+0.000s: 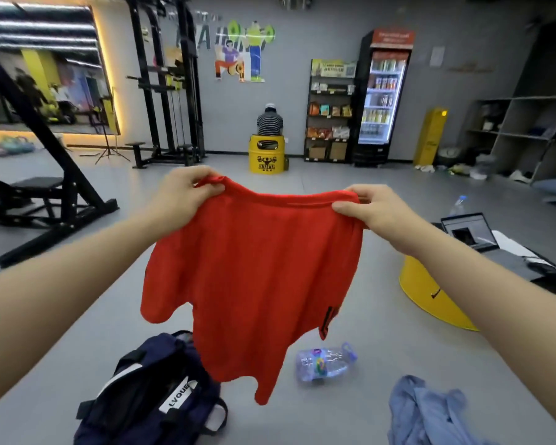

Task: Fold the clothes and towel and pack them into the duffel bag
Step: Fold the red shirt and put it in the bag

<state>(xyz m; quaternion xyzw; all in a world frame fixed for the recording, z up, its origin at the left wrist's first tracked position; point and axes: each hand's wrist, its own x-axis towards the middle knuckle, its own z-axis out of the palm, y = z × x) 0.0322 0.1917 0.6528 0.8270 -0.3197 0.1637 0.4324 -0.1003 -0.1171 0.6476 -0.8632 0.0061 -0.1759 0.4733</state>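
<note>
Early days here: the red shirt hangs full length in the air, unfolded. The duffel bag sits on the floor below it, a little to the left, and I cannot tell what is inside. A blue garment lies crumpled on the floor at lower right, not yet folded. I can't pick out a towel.

Now the grip: the left hand pinches one top corner of the shirt and the right hand pinches the other, with the top hem stretched between them. The cloth drops straight down from both hands, its lower edge dangling over the bag's right end.
</note>
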